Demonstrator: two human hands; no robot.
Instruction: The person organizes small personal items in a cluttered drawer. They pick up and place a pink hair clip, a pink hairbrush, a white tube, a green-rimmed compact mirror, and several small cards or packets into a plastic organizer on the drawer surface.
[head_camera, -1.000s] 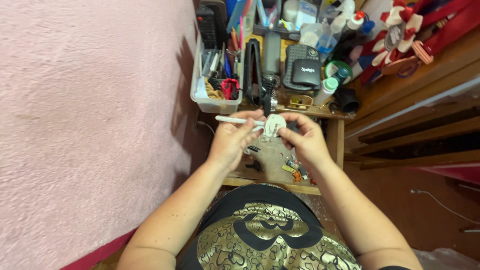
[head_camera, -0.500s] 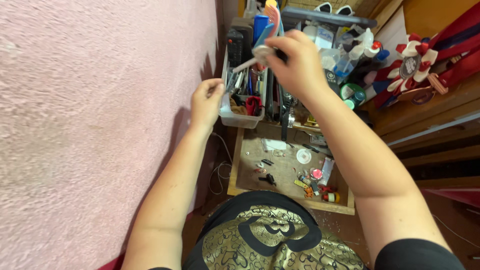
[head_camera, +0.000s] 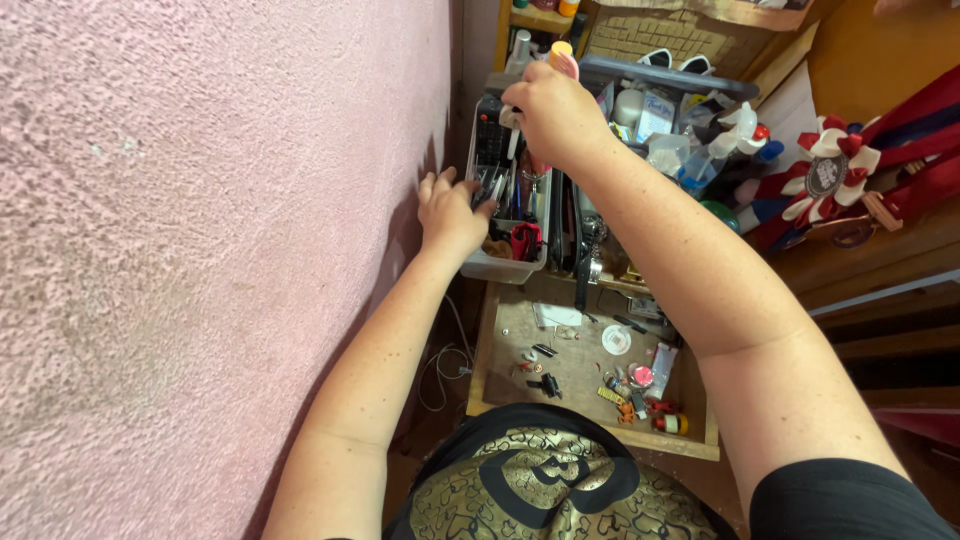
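1. Over the far end of the clear plastic bin (head_camera: 505, 268), the right hand (head_camera: 550, 112) is closed around a white-handled tool (head_camera: 510, 128), its tip down among the bin's pens and tools.
2. At the bin's left edge, the left hand (head_camera: 452, 212) grips the rim, fingers curled inside.
3. Below, the wooden tray (head_camera: 572, 372) holds small scattered parts, a white disc (head_camera: 616, 340) near its middle.

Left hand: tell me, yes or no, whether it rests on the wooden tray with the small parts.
No: the left hand grips the edge of the clear plastic bin of tools, above the wooden tray.
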